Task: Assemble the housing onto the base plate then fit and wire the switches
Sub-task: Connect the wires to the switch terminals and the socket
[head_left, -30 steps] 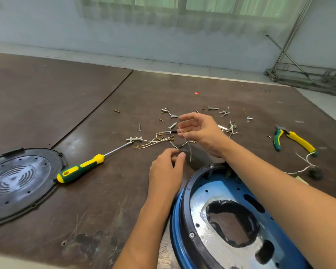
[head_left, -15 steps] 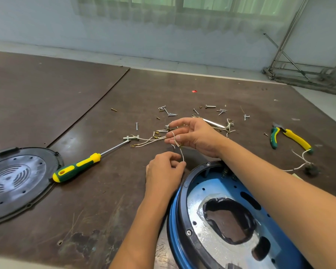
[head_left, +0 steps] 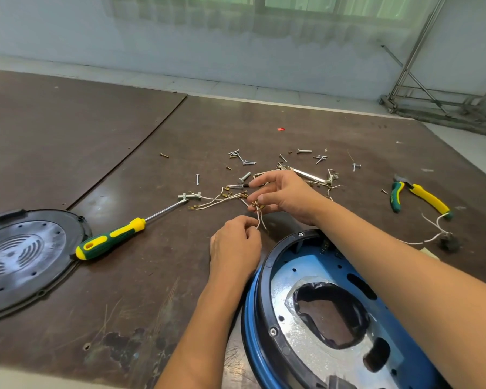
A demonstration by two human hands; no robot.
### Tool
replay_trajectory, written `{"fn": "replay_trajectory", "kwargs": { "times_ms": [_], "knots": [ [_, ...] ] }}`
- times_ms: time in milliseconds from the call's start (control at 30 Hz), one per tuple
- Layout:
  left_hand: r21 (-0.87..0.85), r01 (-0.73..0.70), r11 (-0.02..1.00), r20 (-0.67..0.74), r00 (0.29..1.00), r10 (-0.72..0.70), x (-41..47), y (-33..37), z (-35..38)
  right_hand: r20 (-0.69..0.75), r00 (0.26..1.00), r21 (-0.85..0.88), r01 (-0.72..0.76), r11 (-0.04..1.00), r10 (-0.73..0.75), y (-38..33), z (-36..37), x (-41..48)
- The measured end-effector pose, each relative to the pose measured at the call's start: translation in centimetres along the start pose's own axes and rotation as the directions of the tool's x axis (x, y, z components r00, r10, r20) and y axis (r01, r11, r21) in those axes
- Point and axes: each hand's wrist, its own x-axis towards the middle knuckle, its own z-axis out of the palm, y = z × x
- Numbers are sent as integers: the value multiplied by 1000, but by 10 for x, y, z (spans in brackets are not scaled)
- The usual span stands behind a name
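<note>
Centre frame: right hand (head_left: 285,196) pinches brass-terminal end of white wire (head_left: 261,220). Left hand (head_left: 235,245), just below, pinches its lower end. Blue housing (head_left: 249,327) lower right, rim beside left wrist, cut by bottom edge. Black base plate (head_left: 54,248) at left edge, screwdriver (head_left: 110,240) handle at its rim. Screws (head_left: 247,162) scattered beyond hands; pliers (head_left: 421,196) right. Bare tabletop (head_left: 68,141) upper left.

The housing (head_left: 249,327) was blue with a black rim. The round cover (head_left: 20,256) was black with curved slots. The screwdriver (head_left: 110,239) and pliers (head_left: 428,197) handles were green and yellow. The wires (head_left: 213,204) were white.
</note>
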Motion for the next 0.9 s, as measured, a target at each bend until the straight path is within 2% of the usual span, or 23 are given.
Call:
{"fn": "replay_trajectory", "kwargs": {
  "times_ms": [300,567,733,800,900],
  "knots": [
    [-84,-11,996,-81,997,4,1,-1,-1,-50,999,-40,2,999,-4,2,0,3],
    [-220,-12,975,-148,989,-21,0,-1,-1,-104,994,-245,19,969,-45,2,-2,1],
    [-304,-33,952,-245,969,-44,-1,0,-4,-175,982,-322,-131,938,77,3,-3,3],
    [-316,-30,948,-262,963,-56,-1,0,-6,-124,984,-332,-162,929,127,1,-1,3],
    [-321,-29,947,-248,967,-55,-1,0,-6,32,991,-269,-117,956,130,0,4,1]
  ]
}}
